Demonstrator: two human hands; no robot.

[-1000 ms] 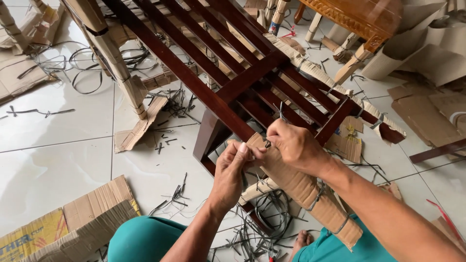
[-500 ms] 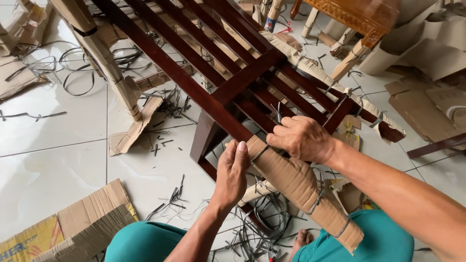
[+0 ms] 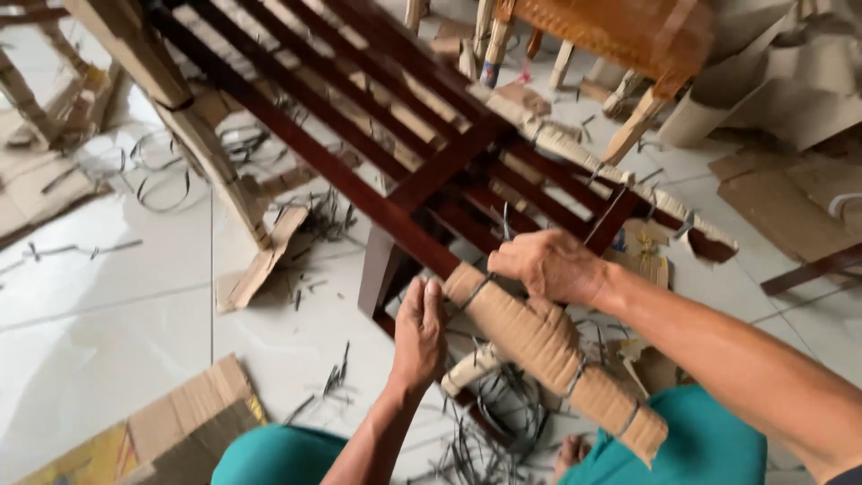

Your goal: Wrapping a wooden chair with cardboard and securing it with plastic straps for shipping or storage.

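A dark red-brown slatted wooden chair frame [image 3: 422,171] lies tilted in front of me. One of its legs is wrapped in brown cardboard [image 3: 539,346] bound with grey plastic straps. My left hand [image 3: 420,332] presses against the near end of the wrapped leg, by a grey strap [image 3: 476,292] looped around it. My right hand [image 3: 549,265] is closed on the strap's upright end at the top of the wrap. My knees in teal trousers [image 3: 269,454] show at the bottom.
Cut strap pieces [image 3: 489,422] and cardboard scraps [image 3: 184,422] litter the white tiled floor [image 3: 99,305]. Another cardboard-wrapped leg [image 3: 211,162] stands at left. A lighter carved wooden piece [image 3: 620,31] and more cardboard sheets [image 3: 781,198] lie at the upper right.
The view has shifted and blurred slightly. My right hand pulled the strap tighter around the wrapped leg, and my left hand slid down flat against the leg's end.
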